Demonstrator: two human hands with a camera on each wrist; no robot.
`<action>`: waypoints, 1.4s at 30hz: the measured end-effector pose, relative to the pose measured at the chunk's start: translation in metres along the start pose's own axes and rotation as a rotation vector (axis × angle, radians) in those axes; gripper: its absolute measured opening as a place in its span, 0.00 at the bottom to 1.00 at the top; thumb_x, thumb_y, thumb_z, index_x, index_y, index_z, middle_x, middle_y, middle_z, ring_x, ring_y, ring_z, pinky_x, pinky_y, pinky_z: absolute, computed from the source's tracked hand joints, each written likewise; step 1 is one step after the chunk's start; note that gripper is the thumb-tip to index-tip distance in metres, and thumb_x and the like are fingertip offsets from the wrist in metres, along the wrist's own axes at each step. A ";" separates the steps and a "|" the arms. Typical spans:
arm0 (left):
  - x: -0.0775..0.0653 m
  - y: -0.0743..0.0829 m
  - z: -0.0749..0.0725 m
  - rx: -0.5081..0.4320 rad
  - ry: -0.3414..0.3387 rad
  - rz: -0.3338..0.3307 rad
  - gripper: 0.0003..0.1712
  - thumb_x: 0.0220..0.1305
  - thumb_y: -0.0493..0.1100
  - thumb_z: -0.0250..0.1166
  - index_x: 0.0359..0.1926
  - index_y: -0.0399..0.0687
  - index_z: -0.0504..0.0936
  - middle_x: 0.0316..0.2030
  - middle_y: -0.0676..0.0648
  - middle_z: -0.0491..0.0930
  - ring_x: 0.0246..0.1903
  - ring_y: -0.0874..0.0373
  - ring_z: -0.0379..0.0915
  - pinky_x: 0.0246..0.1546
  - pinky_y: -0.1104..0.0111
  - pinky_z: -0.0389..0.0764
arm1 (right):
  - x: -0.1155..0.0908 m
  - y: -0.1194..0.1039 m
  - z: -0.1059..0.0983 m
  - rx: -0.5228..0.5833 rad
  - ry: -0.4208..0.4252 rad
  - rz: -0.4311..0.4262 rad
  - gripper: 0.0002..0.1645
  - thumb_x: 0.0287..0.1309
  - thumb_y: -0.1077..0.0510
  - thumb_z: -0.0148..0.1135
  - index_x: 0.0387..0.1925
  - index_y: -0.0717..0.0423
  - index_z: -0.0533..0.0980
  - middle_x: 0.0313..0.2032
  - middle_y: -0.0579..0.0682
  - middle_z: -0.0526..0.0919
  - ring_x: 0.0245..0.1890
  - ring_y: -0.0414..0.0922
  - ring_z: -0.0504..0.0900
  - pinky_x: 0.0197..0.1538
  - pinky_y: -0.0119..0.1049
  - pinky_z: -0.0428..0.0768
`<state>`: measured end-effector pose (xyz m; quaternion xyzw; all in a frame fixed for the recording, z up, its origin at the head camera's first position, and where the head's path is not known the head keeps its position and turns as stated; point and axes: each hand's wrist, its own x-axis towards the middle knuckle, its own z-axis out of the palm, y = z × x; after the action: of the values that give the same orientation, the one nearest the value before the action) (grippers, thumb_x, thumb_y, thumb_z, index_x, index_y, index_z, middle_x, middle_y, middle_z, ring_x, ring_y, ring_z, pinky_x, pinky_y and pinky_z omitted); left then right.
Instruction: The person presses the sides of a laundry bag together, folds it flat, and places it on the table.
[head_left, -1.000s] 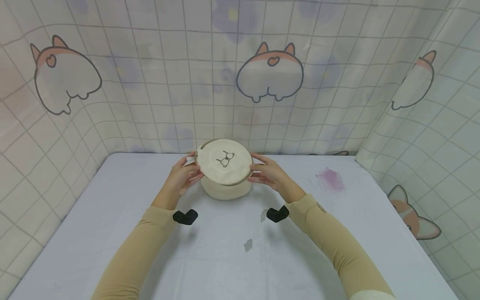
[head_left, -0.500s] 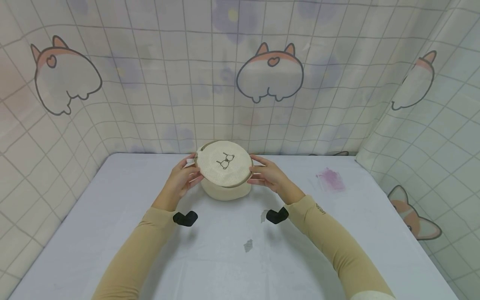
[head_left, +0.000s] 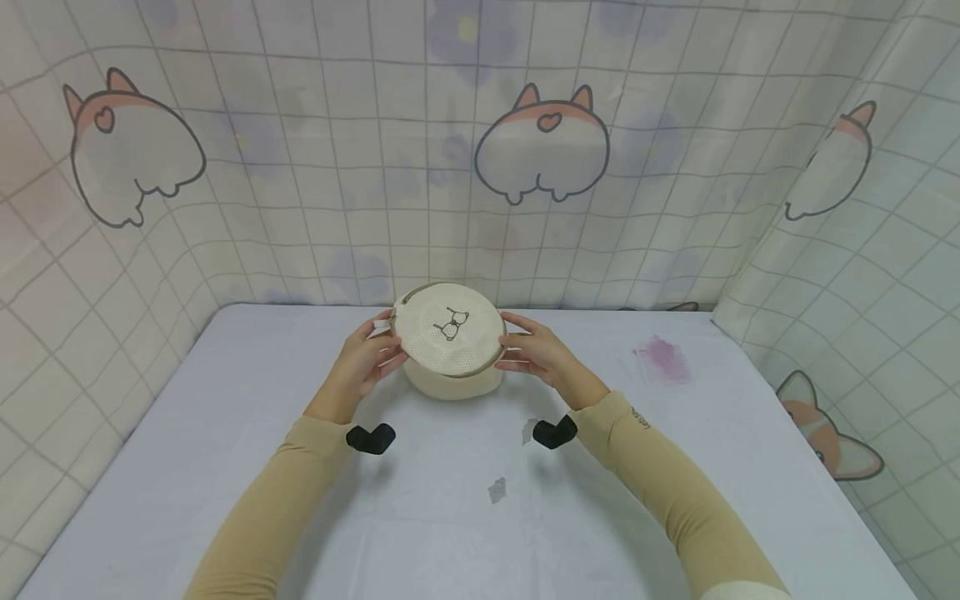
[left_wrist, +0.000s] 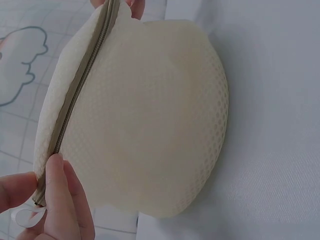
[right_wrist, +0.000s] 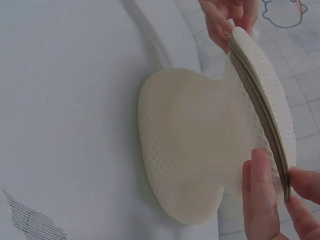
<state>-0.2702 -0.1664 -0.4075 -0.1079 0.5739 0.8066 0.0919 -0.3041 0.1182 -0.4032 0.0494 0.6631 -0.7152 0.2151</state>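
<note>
A round cream mesh laundry bag (head_left: 450, 329) stands near the back of the table, its flat top marked with a small dark bear-like line drawing. My left hand (head_left: 363, 362) pinches the bag's left rim between thumb and fingers, beside a small white tag (left_wrist: 27, 216). On the opposite side my right hand (head_left: 543, 354) grips the rim the same way. A brown zipper (right_wrist: 262, 107) runs around the top edge and looks closed along the part that shows. Below the rim the soft mesh side (left_wrist: 150, 110) sags and bulges onto the table.
The white-covered table (head_left: 442, 542) bears a pink stain (head_left: 663, 359) at right and grey patches (head_left: 497, 490) in front. A gridded curtain (head_left: 360, 167) with cartoon animals stands close behind the bag and along both sides. A black strap piece (head_left: 555, 432) sticks out at each wrist.
The bag's top has sunk very slightly toward the table's front. Both hands keep their hold on the rim and have barely moved.
</note>
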 end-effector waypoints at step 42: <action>0.001 -0.009 -0.004 0.003 0.022 -0.019 0.39 0.74 0.27 0.54 0.81 0.53 0.57 0.65 0.41 0.66 0.39 0.62 0.78 0.48 0.71 0.84 | 0.001 0.011 0.001 -0.018 -0.002 -0.007 0.37 0.74 0.67 0.56 0.79 0.48 0.60 0.62 0.63 0.72 0.43 0.47 0.82 0.49 0.41 0.87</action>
<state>-0.2687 -0.1668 -0.4174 -0.1220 0.5750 0.8035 0.0937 -0.3006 0.1164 -0.4135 0.0444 0.6695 -0.7099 0.2140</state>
